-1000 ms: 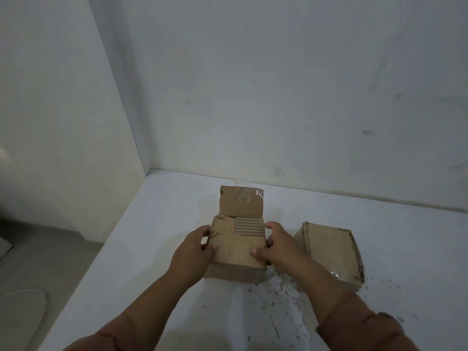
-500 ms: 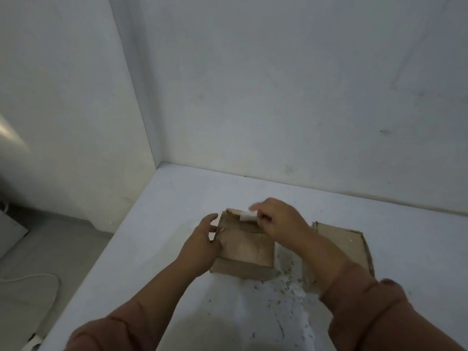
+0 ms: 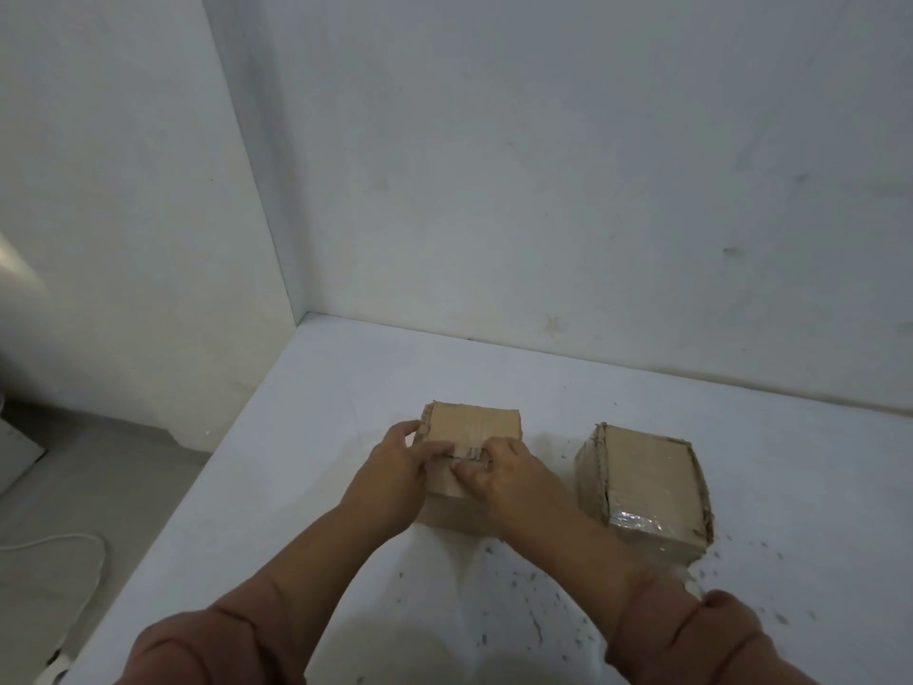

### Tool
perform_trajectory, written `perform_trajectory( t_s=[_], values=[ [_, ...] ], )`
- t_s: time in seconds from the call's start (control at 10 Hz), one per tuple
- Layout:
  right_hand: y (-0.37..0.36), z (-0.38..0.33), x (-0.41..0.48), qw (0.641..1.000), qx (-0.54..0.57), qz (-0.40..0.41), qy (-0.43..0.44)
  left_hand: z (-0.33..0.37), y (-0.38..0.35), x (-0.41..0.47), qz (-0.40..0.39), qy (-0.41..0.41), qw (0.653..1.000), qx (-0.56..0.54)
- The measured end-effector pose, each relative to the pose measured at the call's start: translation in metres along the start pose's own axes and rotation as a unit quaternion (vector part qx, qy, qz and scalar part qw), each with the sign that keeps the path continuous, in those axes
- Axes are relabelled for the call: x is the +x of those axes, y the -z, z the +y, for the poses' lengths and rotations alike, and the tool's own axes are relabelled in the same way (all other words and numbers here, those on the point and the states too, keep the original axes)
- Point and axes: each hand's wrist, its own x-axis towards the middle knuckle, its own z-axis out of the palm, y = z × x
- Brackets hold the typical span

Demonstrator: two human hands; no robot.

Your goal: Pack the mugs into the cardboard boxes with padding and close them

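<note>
A small cardboard box (image 3: pixel 474 427) sits on the white table (image 3: pixel 346 398) in front of me, its top flaps folded flat. My left hand (image 3: pixel 395 467) presses on the box's left side, thumb on the flap seam. My right hand (image 3: pixel 499 474) presses the flaps down at the middle seam from the right. A second cardboard box (image 3: pixel 647 482), shut and wrapped in clear tape, lies to the right, apart from my hands. No mug or padding shows; what is inside the boxes is hidden.
White walls (image 3: pixel 543 190) meet in a corner behind the table. The table's left edge drops to a grey floor with a white cable (image 3: pixel 74 541). Dark specks (image 3: pixel 533 585) litter the table near me.
The rear flap that stood upright a second ago now lies flat. My right hand pulled it down, and both hands now press at the seam. The view has shifted slightly.
</note>
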Motion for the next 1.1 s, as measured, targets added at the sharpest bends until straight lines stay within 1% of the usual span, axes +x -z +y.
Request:
perform_trajectory(
  t_s=[0.1,0.2,0.3,0.4,0.5,0.6,0.7,0.8,0.9,1.0,1.1],
  values=[
    [-0.004,0.005,-0.006,1.000,-0.026,-0.007,0.007,0.007,0.002,-0.007,0.006,0.002,0.997,0.080],
    [0.001,0.004,-0.010,1.000,-0.006,-0.011,-0.013,0.014,0.006,-0.012,0.026,-0.038,0.987,0.153],
    [0.000,-0.003,-0.010,0.998,-0.005,-0.053,-0.029,0.013,0.005,-0.013,0.032,-0.093,0.983,0.153],
    [-0.004,-0.009,-0.011,0.997,-0.019,-0.063,-0.044,0.010,0.003,-0.013,0.029,-0.088,0.988,0.126],
    [-0.009,-0.011,-0.015,0.995,-0.024,-0.079,-0.060,0.010,0.002,-0.014,0.011,-0.065,0.991,0.117],
    [-0.008,-0.012,-0.019,0.993,0.011,-0.090,-0.075,0.013,0.001,-0.013,0.007,-0.051,0.990,0.128],
    [-0.001,-0.005,-0.020,0.982,0.134,-0.062,-0.119,0.025,0.005,-0.010,0.047,-0.044,0.989,0.136],
    [0.012,0.007,-0.025,0.965,0.213,-0.040,-0.151,0.040,0.011,-0.005,0.102,-0.021,0.988,0.113],
    [0.027,0.025,-0.032,0.948,0.260,-0.013,-0.181,0.063,0.017,0.003,0.099,-0.007,0.992,0.078],
    [0.055,0.049,-0.041,0.938,0.279,0.052,-0.198,0.101,0.023,0.014,0.128,-0.049,0.989,0.060],
    [0.099,0.073,-0.052,0.917,0.290,0.167,-0.217,0.145,0.036,0.023,0.151,-0.090,0.982,0.074]
  ],
)
